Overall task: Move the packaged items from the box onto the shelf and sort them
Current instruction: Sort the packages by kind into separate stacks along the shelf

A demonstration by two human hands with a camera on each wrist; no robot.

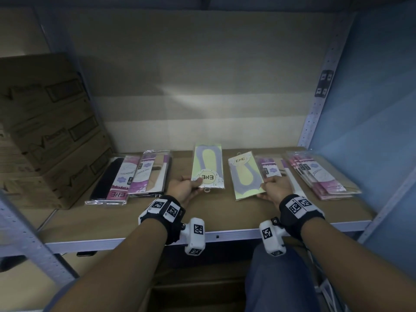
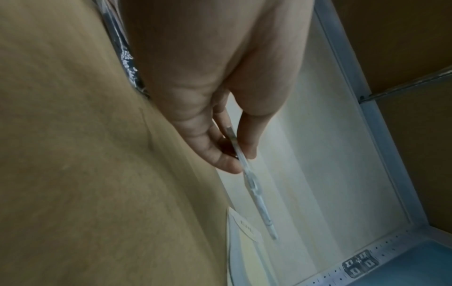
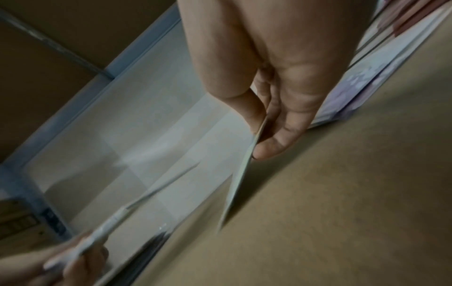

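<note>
My left hand (image 1: 188, 188) pinches the near end of a yellow-green sock pack (image 1: 208, 165) marked ENE, held a little above the brown shelf board (image 1: 225, 212). In the left wrist view that pack (image 2: 254, 185) shows edge-on between thumb and fingers (image 2: 220, 156). My right hand (image 1: 273, 188) pinches the near right corner of a second yellow-green ENE pack (image 1: 244, 174), tilted to the left. The right wrist view shows this pack (image 3: 240, 174) edge-on, thumb on top, fingers under it.
Purple-and-black packs (image 1: 117, 179) and another pair (image 1: 153, 172) lie at the shelf's left. More purple packs (image 1: 267, 166) and a pink stack (image 1: 319, 174) lie at the right. Stacked cardboard boxes (image 1: 45, 131) stand beyond the left upright. Metal uprights (image 1: 322, 86) frame the bay.
</note>
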